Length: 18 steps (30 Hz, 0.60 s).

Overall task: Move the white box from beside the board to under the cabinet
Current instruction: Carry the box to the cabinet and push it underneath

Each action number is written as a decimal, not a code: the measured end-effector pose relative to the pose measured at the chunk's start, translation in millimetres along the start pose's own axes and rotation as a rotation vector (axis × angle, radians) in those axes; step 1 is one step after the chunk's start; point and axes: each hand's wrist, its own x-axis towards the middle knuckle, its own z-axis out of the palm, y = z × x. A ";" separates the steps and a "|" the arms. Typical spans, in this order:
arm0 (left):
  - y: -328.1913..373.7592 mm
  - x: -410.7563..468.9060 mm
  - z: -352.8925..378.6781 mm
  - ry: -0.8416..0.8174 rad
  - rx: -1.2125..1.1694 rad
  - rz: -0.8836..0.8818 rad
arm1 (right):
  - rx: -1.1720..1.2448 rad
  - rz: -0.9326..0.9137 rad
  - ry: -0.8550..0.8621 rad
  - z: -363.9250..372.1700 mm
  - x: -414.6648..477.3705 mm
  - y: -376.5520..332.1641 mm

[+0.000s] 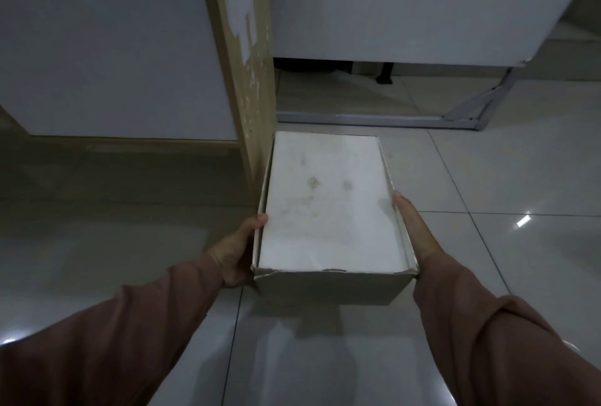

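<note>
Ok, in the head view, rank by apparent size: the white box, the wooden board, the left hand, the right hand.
1. Wooden board, though cropped at the top
2. White box, close behind and nearer the camera
3. Left hand and right hand: alike, both partly hidden, not ranked

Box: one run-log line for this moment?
box: beside board | left hand: left side | right hand: right side | cabinet gap: ahead

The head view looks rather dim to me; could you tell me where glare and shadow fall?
Head view: dim overall; small bright glare spots on the tiled floor at right and far left; a soft shadow lies beneath the white box; straight edges bow from the wide lens.
</note>
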 end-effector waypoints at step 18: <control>37.4 -81.9 -31.8 -0.060 0.102 -0.002 | 0.082 -0.199 0.013 88.4 -94.6 14.7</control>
